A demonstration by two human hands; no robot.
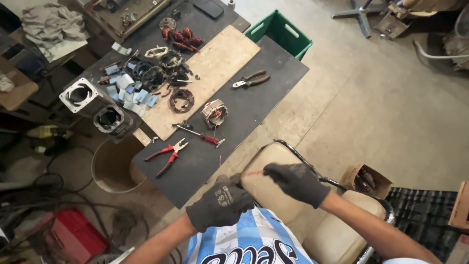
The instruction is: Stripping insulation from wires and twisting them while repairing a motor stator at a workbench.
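Head view: both knit-gloved hands, left (220,203) and right (295,182), grip closed, pinch thin reddish copper wire (254,173).

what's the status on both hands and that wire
Left hand fisted on one end. Right hand pinching thin red wire taut. Chair beneath, nothing blocking.

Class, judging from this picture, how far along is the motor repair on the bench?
Done: motor housings stripped, parts spread over the board. In hand: both gloved hands, left and right, pull a thin reddish wire taut between them. Left: the stator sits apart from the housings; pliers lie idle.
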